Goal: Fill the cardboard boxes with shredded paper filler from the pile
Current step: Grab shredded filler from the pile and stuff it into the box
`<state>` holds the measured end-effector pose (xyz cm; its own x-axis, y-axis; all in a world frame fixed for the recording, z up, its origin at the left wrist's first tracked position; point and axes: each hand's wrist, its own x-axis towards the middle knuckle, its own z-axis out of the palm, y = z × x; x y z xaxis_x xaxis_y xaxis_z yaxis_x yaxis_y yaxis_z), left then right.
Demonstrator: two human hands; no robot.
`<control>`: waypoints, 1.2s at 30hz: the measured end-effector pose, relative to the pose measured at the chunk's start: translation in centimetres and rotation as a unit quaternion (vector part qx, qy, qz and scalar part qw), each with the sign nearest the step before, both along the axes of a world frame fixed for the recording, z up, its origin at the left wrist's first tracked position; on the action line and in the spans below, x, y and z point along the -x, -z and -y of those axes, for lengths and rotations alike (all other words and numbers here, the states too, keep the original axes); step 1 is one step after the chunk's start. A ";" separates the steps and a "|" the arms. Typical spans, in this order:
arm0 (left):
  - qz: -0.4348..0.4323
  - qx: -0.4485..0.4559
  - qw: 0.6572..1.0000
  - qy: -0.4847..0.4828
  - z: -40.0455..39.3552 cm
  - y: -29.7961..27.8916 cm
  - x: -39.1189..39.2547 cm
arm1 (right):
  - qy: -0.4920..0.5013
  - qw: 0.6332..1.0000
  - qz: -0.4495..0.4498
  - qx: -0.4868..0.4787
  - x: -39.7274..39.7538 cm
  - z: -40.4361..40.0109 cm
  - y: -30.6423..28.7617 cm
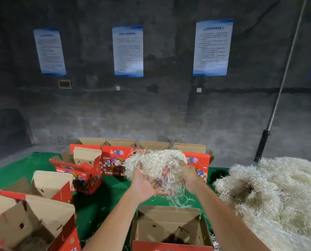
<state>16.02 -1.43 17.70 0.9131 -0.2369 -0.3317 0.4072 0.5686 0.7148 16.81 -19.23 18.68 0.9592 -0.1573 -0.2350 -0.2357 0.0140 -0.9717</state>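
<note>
A loose bundle of shredded paper filler point(156, 163) was held up between both hands above the green mat point(104, 201). The left hand point(142, 183) was cupped under the bundle's left side, its fingers curled up into the strands. The right hand point(189, 175) was pressed into the bundle's right side, its fingers buried in the paper, so that their curl could be only partly made out. A few strands were seen trailing down from the bundle towards an open cardboard box point(171, 227) that stood directly below the forearms, with its flaps raised and its brown inside showing little or no filler.

The large pile of shredded paper point(274, 201) was heaped at the right, just beside that box and well apart from the lifted bundle. Behind the hands, a row of red printed boxes point(114, 160) was lined up with flaps open at the far edge of the mat. Another red box point(78, 169) was set nearer on the left, and beside it further open boxes point(42, 185) were ranged, the closest one point(33, 227) reaching the lower left corner.

A dark concrete wall point(151, 105) was seen behind the mat, and three white and blue notices point(128, 51) were fixed to it. A slanted pole point(285, 73) was propped at the right.
</note>
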 end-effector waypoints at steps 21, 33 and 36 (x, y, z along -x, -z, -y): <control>0.049 -0.477 0.875 -0.064 1.9 14.7 2.9 | -0.029 0.783 0.065 0.619 6.4 -0.3 17.0; 0.272 -0.697 0.661 0.056 1.7 22.5 9.6 | -0.093 0.778 -0.017 0.620 12.8 -2.0 24.9; 0.235 -0.672 0.693 0.118 0.7 25.3 10.2 | -0.090 0.770 -0.006 0.632 14.1 -2.6 26.7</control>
<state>5.78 -2.08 -7.57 0.9835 -0.1637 -0.0775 -0.0811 -0.7807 0.6196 2.72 -16.63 -8.01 0.9911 -0.1324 -0.0126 -0.1324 -0.9747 -0.1803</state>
